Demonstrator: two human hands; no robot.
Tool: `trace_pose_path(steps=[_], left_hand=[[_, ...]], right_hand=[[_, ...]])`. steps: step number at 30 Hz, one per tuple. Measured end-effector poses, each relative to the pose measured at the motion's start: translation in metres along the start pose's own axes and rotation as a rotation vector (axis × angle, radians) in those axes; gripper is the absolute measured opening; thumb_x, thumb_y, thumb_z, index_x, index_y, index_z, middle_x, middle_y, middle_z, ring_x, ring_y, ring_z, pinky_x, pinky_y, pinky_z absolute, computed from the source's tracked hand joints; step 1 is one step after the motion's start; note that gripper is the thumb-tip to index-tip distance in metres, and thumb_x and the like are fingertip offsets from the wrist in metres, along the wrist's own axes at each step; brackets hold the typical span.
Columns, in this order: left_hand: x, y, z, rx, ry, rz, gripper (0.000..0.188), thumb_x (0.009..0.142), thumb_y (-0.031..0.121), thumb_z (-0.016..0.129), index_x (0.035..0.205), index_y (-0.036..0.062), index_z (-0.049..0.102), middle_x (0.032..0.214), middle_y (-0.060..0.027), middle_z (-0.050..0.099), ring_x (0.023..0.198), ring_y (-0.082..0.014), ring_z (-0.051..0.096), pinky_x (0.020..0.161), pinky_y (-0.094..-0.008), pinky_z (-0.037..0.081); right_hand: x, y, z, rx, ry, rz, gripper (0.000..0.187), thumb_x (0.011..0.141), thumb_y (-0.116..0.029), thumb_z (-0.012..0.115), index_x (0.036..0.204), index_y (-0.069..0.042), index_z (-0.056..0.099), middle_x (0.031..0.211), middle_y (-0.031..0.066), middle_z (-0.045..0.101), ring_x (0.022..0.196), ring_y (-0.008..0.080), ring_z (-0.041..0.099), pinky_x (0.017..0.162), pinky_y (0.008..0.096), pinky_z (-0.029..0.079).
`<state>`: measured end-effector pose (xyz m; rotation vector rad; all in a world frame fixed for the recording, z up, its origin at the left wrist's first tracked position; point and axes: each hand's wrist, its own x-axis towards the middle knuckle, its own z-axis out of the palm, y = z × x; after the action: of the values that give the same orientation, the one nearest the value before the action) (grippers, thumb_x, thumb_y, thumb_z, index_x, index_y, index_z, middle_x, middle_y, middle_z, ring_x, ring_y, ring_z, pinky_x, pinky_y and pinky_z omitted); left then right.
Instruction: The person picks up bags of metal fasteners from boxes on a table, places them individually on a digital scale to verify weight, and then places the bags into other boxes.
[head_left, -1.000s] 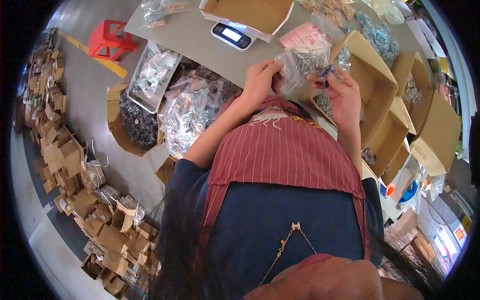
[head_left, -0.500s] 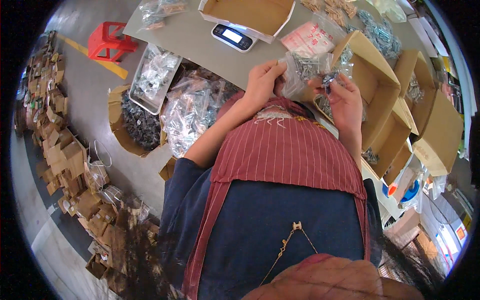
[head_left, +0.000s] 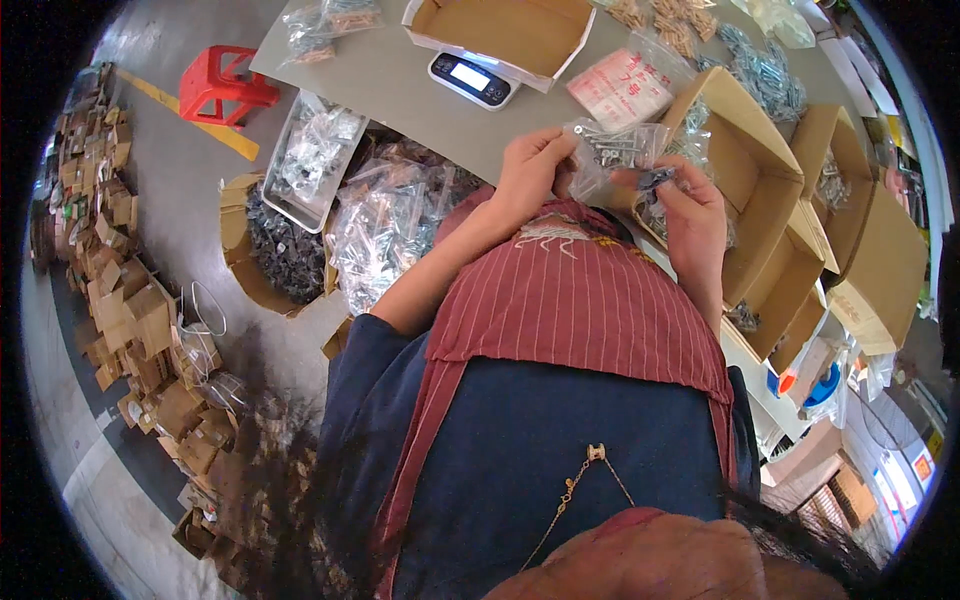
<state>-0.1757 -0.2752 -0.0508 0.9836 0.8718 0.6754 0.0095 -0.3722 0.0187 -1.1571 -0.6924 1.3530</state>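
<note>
Both the left hand [head_left: 530, 172] and right hand [head_left: 690, 205] pinch a small clear plastic bag of metal screws [head_left: 615, 150] above the grey counter's [head_left: 400, 85] near edge; it looks limp, slippery and bottom-heavy, best gripped at its top corners.

open boxes [head_left: 760, 190] right, scale [head_left: 472, 78] ahead

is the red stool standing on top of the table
No, the red stool stands on the floor, left of the grey table, clear of its edge.

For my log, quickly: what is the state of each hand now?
Left hand: closed on the clear plastic bag of small metal parts.
Right hand: closed on the same bag.
</note>
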Motion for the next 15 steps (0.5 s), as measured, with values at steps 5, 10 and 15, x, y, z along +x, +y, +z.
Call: trace_pose_path(steps=[5,10,15], left_hand=[[0.001,-0.004,-0.002,0.007,0.000,0.020,0.031,0.095,0.020,0.055,0.076,-0.0023,0.063,0.061,-0.0041,0.057,0.052,-0.0103,0.054,0.048,-0.0281,0.042],[0.004,-0.005,-0.003,0.376,0.074,0.114,0.036,0.096,0.030,0.053,0.081,-0.0006,0.065,0.064,-0.0118,0.061,0.057,-0.0216,0.060,0.056,-0.0365,0.045],[-0.001,0.008,0.001,0.604,0.098,0.181,0.037,0.097,0.034,0.050,0.083,0.0024,0.065,0.071,-0.0190,0.063,0.067,-0.0375,0.062,0.062,-0.0439,0.046]], right_hand=[[-0.001,-0.002,0.008,-0.156,0.054,0.059,0.020,0.094,-0.005,0.052,0.109,0.000,0.065,0.098,0.0104,0.073,0.091,0.0120,0.063,0.081,0.0245,0.047],[-0.001,-0.001,0.002,-0.581,0.042,-0.031,0.020,0.095,-0.010,0.054,0.106,0.000,0.066,0.095,0.0070,0.073,0.087,0.0102,0.063,0.079,0.0249,0.048],[0.005,-0.015,0.015,-0.927,0.082,-0.188,0.019,0.093,-0.017,0.056,0.104,-0.004,0.066,0.079,0.0123,0.068,0.066,0.0219,0.063,0.063,0.0336,0.047]])
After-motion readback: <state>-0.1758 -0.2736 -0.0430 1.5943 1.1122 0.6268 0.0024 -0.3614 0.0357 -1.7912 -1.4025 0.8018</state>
